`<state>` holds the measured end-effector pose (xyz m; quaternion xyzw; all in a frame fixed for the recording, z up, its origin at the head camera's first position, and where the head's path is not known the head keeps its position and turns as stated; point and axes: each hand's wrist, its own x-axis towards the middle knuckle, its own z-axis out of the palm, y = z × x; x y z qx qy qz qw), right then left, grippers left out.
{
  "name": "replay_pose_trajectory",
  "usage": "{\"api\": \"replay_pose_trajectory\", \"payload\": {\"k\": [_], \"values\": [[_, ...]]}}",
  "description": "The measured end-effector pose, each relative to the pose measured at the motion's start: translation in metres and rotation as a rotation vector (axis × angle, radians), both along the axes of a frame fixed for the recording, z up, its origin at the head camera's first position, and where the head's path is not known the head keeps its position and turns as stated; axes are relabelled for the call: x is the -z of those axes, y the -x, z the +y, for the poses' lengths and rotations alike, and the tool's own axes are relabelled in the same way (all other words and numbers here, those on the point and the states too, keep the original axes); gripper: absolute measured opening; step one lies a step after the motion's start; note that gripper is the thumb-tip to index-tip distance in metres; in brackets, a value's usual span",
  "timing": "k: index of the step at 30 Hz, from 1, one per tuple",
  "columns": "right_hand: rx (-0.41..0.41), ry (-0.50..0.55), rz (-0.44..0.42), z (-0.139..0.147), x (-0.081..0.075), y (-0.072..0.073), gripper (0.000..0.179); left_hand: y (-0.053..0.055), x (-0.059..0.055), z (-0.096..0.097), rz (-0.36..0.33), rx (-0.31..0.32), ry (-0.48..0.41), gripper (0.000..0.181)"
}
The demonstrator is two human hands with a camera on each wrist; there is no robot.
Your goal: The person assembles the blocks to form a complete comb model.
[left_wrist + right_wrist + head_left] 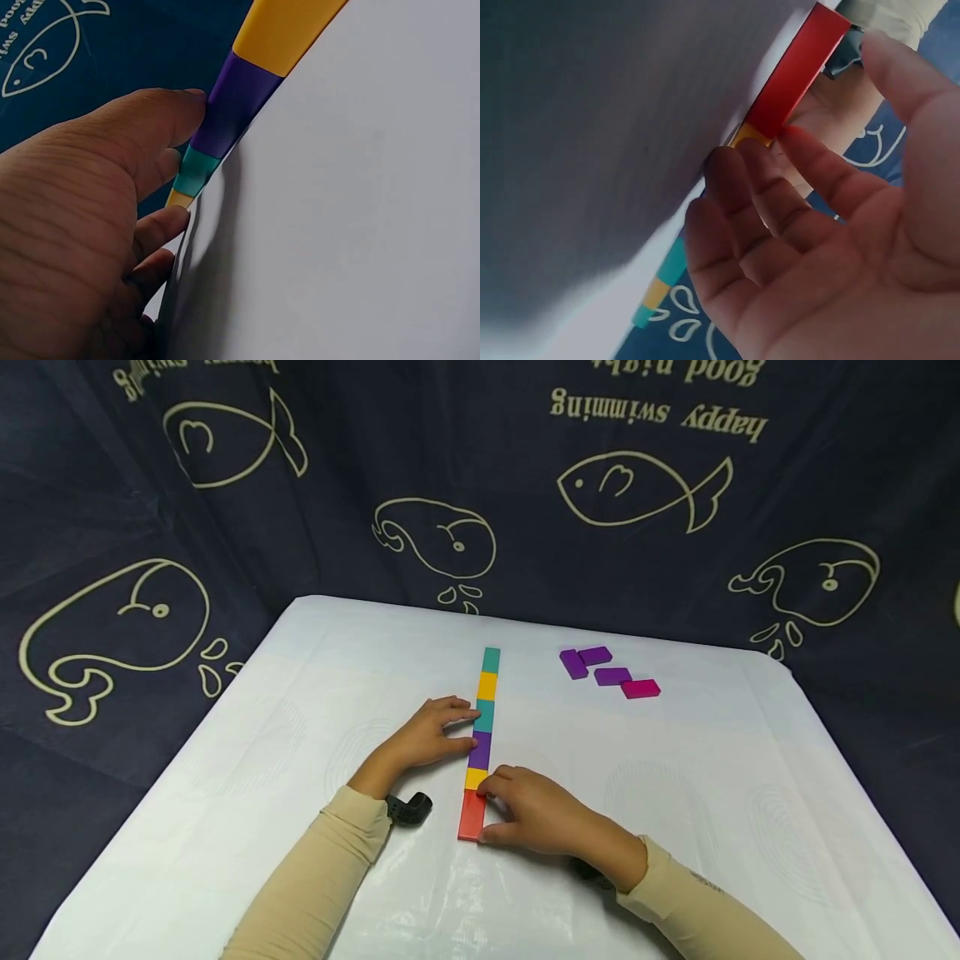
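A straight row of flat blocks runs away from me on the white table. From the near end come a red block, a yellow block, a purple block, a teal block, another yellow block and a far teal block. My left hand touches the row's left side, thumb at the purple block and fingertips at the middle teal one. On the right side, my right hand rests its fingertips where red meets yellow, its thumb near the red block's near corner.
Right of the row's far end lie three loose purple blocks and a pink block. The white table ends at a dark cloth with fish and whale drawings. A dark wrist device juts from the left sleeve.
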<state>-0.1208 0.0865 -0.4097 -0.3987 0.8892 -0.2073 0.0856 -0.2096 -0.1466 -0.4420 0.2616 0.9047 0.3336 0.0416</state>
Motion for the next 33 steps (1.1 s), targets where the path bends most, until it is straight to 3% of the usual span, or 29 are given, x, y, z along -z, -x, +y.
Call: {"api": "replay_pose_trajectory", "payload": {"k": [6, 10, 14, 18, 21, 27, 33], "values": [[0.019, 0.078, -0.08, 0.014, -0.01, 0.019, 0.042, -0.001, -0.003, -0.001, -0.049, -0.003, -0.035, 0.055], [0.087, 0.143, -0.073, 0.034, -0.016, 0.045, 0.04, -0.001, -0.007, 0.0, -0.106, -0.008, -0.038, 0.059], [0.19, 0.196, -0.063, 0.06, -0.019, 0.076, 0.038, 0.003, -0.013, 0.003, -0.129, -0.006, 0.013, 0.062], [0.299, 0.225, -0.067, 0.087, -0.02, 0.104, 0.037, 0.015, -0.023, 0.006, -0.134, 0.006, 0.079, 0.064], [0.374, 0.208, -0.07, 0.102, -0.02, 0.124, 0.039, 0.032, -0.029, 0.01, -0.147, 0.013, 0.09, 0.067], [0.426, 0.177, -0.058, 0.118, -0.014, 0.164, 0.041, 0.065, -0.031, 0.024, -0.203, -0.023, -0.018, 0.07], [0.465, 0.184, -0.029, 0.113, -0.009, 0.196, 0.04, 0.071, -0.023, 0.027, -0.24, -0.077, -0.111, 0.067]]}}
